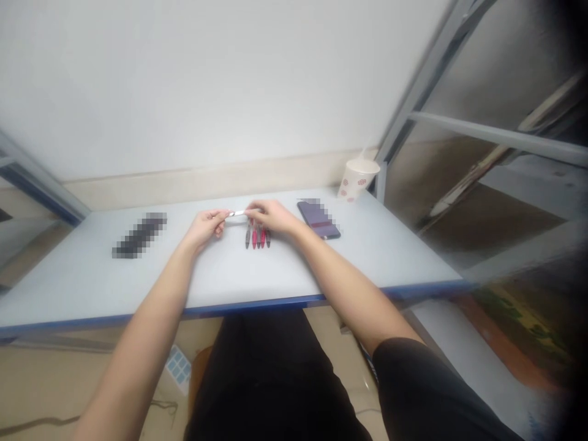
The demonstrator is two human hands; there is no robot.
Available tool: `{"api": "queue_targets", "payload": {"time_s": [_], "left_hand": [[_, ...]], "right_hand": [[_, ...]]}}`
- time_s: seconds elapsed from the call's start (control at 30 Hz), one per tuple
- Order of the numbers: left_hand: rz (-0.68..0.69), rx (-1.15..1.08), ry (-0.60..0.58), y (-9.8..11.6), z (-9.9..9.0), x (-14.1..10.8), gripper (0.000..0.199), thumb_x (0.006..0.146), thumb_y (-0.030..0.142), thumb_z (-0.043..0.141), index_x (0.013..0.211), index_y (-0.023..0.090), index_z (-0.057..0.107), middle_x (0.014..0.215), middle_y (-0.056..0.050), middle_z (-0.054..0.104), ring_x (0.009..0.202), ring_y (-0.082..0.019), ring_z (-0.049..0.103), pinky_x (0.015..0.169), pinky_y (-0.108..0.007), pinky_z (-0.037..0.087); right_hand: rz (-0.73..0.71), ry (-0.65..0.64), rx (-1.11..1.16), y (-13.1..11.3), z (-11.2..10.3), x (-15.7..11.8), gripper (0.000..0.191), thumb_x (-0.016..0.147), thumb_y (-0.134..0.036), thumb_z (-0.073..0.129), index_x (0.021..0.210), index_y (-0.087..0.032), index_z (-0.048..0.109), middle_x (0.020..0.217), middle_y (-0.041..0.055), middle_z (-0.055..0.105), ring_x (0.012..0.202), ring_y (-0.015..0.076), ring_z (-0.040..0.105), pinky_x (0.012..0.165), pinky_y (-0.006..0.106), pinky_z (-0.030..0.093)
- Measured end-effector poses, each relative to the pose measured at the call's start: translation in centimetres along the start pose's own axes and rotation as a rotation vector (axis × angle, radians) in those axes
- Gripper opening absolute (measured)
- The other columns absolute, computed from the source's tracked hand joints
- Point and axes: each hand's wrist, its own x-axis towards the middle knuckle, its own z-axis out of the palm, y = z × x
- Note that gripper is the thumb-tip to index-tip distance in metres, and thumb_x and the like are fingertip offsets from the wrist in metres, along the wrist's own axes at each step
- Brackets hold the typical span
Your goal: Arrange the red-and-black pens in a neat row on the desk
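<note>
My left hand (209, 228) and right hand (273, 217) are clamped on a slim white pen-shaped stick (237, 213), one pinching each end. The stick sits level, just above a row of four red-and-dark pens (258, 236) lying on a pale, blue-edged table (105, 275). A light, even pinch suits this thin piece, with both ends held square and its underside clear of the pens. A flat purple phone (319, 219) lies just right of my right hand.

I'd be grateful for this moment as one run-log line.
left hand | right hand | both pinch white pen | four pens lie nearby
</note>
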Motion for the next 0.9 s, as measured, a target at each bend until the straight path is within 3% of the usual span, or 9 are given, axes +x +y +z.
{"api": "queue_targets", "payload": {"time_s": [0.07,0.13,0.27,0.4,0.53,0.6,0.73,0.8,0.9], "left_hand": [[0.004,0.01,-0.002,0.03,0.08,-0.04,0.039,0.074,0.045,0.086,0.091,0.011,0.076,0.053,0.005,0.052,0.041,-0.006,0.04,0.041,-0.02,0.033],[0.009,0.017,0.007,0.07,0.14,-0.07,0.04,0.074,0.045,0.086,0.091,0.011,0.076,0.053,0.004,0.053,0.042,-0.006,0.041,0.042,-0.02,0.033],[0.026,0.017,0.031,0.09,0.17,-0.13,0.04,0.074,0.045,0.086,0.092,0.011,0.077,0.054,0.004,0.054,0.042,-0.006,0.043,0.042,-0.019,0.034],[0.012,0.03,0.013,0.07,0.17,-0.16,0.04,0.074,0.045,0.086,0.093,0.011,0.078,0.055,0.003,0.054,0.043,-0.006,0.043,0.042,-0.019,0.036],[0.031,0.018,0.03,0.1,0.24,-0.18,0.041,0.074,0.045,0.086,0.094,0.01,0.078,0.055,0.003,0.056,0.043,-0.006,0.044,0.042,-0.019,0.035],[0.028,0.014,0.024,0.14,0.29,-0.2,0.041,0.074,0.044,0.086,0.095,0.01,0.079,0.055,0.003,0.056,0.043,-0.006,0.044,0.043,-0.019,0.036],[0.031,0.001,0.029,0.23,0.34,-0.25,0.04,0.074,0.042,0.085,0.095,0.009,0.078,0.055,0.003,0.056,0.043,-0.006,0.045,0.042,-0.019,0.036],[0.038,-0.002,0.031,0.27,0.34,-0.27,0.041,0.074,0.042,0.085,0.097,0.009,0.078,0.055,0.003,0.057,0.043,-0.006,0.045,0.043,-0.019,0.037],[0.027,-0.005,0.023,0.35,0.31,-0.29,0.043,0.074,0.043,0.086,0.098,0.009,0.077,0.055,0.003,0.058,0.043,-0.006,0.046,0.043,-0.019,0.039]], "right_hand": [[0.007,-0.024,-0.019,-0.02,0.01,-0.07,0.019,0.098,-0.03,0.058,0.093,-0.015,0.067,0.08,0.0042,0.069,0.065,0.0128,0.06,0.064,0.025,0.045],[-0.019,0.002,0.004,-0.07,0.03,-0.15,0.01,0.095,-0.025,0.061,0.099,-0.015,0.065,0.084,0.0031,0.07,0.066,0.0121,0.062,0.064,0.024,0.046],[-0.016,0.001,0.0,0.0,0.06,-0.17,0.02,0.099,-0.035,0.059,0.099,-0.016,0.064,0.086,0.0033,0.07,0.068,0.0132,0.063,0.066,0.025,0.046],[-0.034,0.016,-0.026,0.21,0.09,-0.04,0.009,0.095,-0.025,0.062,0.099,-0.017,0.062,0.084,0.0021,0.069,0.068,0.0127,0.062,0.065,0.024,0.045],[-0.027,0.033,-0.028,0.29,0.11,0.09,0.02,0.098,-0.036,0.06,0.095,-0.016,0.062,0.083,0.0028,0.068,0.069,0.0133,0.062,0.066,0.025,0.045],[-0.031,0.042,-0.051,0.39,0.11,0.17,0.017,0.097,-0.032,0.061,0.092,-0.016,0.062,0.084,0.0032,0.068,0.069,0.0129,0.061,0.066,0.025,0.045],[-0.048,0.064,-0.005,0.55,0.12,0.22,0.019,0.093,-0.031,0.069,0.104,-0.016,0.064,0.09,0.0034,0.07,0.07,0.0129,0.062,0.067,0.025,0.046],[-0.002,0.023,-0.013,0.46,0.14,0.18,0.026,0.098,-0.04,0.061,0.093,-0.015,0.067,0.082,0.0045,0.069,0.066,0.0131,0.06,0.065,0.026,0.045],[0.027,0.015,0.041,0.18,0.08,0.18,0.025,0.097,-0.034,0.062,0.084,-0.015,0.068,0.078,0.0048,0.069,0.063,0.0124,0.058,0.063,0.025,0.044]]}}
